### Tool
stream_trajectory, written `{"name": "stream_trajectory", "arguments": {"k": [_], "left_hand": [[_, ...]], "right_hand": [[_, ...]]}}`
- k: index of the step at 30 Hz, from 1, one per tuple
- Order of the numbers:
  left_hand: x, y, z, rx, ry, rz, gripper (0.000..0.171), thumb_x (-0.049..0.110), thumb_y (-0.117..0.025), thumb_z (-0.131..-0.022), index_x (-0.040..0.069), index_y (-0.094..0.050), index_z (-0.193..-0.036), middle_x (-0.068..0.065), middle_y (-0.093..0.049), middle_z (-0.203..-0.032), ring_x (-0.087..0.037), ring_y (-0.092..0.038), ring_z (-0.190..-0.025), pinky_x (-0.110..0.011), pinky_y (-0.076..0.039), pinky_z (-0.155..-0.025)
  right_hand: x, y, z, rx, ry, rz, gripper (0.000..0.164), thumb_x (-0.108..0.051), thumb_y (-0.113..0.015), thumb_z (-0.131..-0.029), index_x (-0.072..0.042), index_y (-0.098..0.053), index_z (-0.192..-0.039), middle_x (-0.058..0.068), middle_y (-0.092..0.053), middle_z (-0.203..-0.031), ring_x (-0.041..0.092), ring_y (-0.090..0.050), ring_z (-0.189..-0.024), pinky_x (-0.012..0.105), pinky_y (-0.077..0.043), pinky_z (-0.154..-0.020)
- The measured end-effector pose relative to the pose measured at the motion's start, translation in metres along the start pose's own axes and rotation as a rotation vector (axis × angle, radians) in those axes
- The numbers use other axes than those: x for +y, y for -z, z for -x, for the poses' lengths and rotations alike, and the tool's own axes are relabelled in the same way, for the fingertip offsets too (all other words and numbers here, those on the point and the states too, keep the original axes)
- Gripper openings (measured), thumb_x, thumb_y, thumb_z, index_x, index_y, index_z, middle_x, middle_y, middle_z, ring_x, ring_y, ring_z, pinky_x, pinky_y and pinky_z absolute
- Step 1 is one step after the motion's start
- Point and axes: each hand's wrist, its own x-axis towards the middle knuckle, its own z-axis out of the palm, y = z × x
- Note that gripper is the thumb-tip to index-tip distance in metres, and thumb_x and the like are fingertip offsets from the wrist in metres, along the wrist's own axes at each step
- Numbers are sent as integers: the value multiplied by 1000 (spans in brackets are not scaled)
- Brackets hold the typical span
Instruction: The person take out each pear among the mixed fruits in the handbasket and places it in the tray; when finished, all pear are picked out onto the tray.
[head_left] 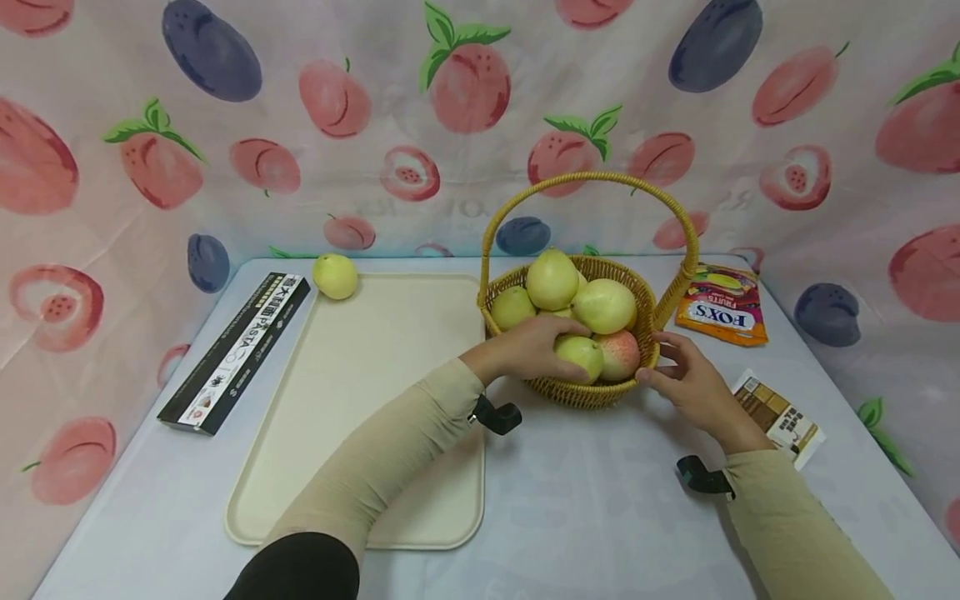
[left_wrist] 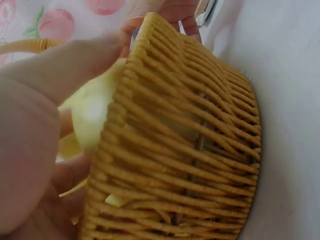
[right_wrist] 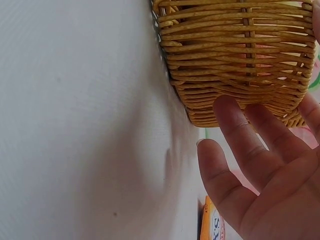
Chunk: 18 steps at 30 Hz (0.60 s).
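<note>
Toward the right of the table stands a woven basket (head_left: 592, 393) with a tall arched handle, filled with several yellow-green pears (head_left: 604, 306) and a reddish peach (head_left: 620, 354). My left hand (head_left: 536, 346) reaches over the near left rim and grips a pear (head_left: 580, 357) at the front of the basket. In the left wrist view, that pear (left_wrist: 92, 112) is partly hidden by the thumb and rim. My right hand (head_left: 693, 387) holds the basket's right rim. Its fingers (right_wrist: 237, 125) touch the outer wall in the right wrist view.
A cream tray (head_left: 360, 392) lies left of the basket, with one pear (head_left: 335, 277) at its far left corner. A long black pasta box (head_left: 236, 350) lies beyond its left edge. On the right are an orange Fox's candy bag (head_left: 723, 304) and a brown-and-white packet (head_left: 780, 417).
</note>
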Motion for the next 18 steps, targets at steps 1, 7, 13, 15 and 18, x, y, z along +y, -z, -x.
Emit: {"name": "stream_trajectory", "arguments": {"k": [1, 7, 13, 15, 18], "left_hand": [[1, 0, -1, -3, -1, -15, 63, 41, -75, -90, 14, -55, -143, 1, -57, -139, -11, -53, -120, -24, -44, -95], [5, -1, -3, -13, 4, -38, 60, 41, -73, -91, 17, -56, -143, 1, -56, -139, -11, -52, -121, -25, -43, -95], [2, 1, 0, 0, 17, 39, 59, 35, -75, -91, 14, -56, -143, 0, -56, -139, -11, -53, -119, -25, -45, -93], [0, 2, 1, 8, 18, 67, 59, 34, -75, -90, 14, -56, -142, 1, -56, -138, -11, -53, -118, -25, -45, -93], [-2, 4, 4, 28, 3, 104, 58, 33, -76, -90, 15, -56, -142, 1, -55, -138, -11, -53, -118, -26, -45, -94]], "right_hand": [[0, 0, 0, -1, -1, 0, 82, -41, -64, -98, -6, -21, -158, 32, -27, -156, 49, -47, -127, 62, -46, -97], [0, 2, 0, -3, -21, -3, 84, -44, -64, -98, -7, -20, -158, 31, -25, -156, 50, -45, -129, 63, -44, -98], [2, 1, -1, -6, -17, -7, 83, -44, -65, -97, -6, -21, -158, 31, -27, -156, 49, -46, -128, 62, -45, -98], [2, 1, 0, -7, -19, -8, 84, -45, -65, -97, -7, -21, -158, 31, -27, -156, 48, -47, -128, 62, -45, -98], [2, 2, 0, -3, -17, -5, 83, -44, -65, -97, -7, -21, -158, 31, -27, -156, 48, -47, -128, 62, -45, -98]]}}
